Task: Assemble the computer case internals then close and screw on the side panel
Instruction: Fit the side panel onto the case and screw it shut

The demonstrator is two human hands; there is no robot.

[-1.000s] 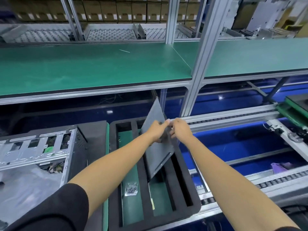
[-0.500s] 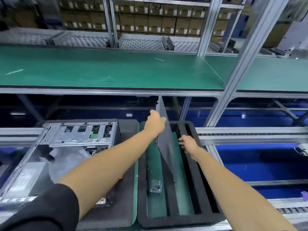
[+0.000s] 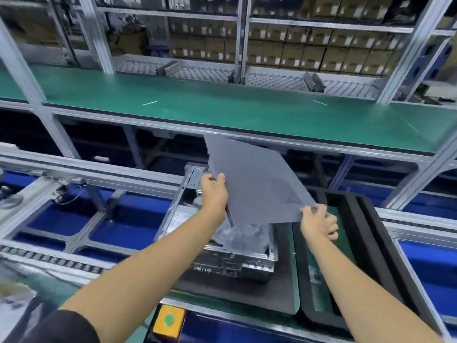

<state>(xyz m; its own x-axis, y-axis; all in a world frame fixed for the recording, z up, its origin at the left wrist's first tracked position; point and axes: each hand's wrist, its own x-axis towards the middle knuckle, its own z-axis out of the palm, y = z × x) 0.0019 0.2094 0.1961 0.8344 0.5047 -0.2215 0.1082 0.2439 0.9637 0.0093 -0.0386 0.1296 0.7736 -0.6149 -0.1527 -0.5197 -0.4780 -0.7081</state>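
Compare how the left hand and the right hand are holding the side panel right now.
The left hand grips the side panel partway up its left edge, while the right hand pinches its lower right corner. The left hand sits higher, over the open computer case; the right hand is lower, over the black foam tray. Both hold the panel tilted in the air.

Below our hands we see a conveyor line [image 3: 103,246] with metal rails and rollers. On it, under the left hand [image 3: 214,194], lies a dark mat [image 3: 282,288], and the open computer case [image 3: 237,258] stands directly on this mat. Just beside it, under the right hand [image 3: 317,222], lies a black foam tray [image 3: 371,246]. Beyond both hands runs a green shelf [image 3: 222,105].
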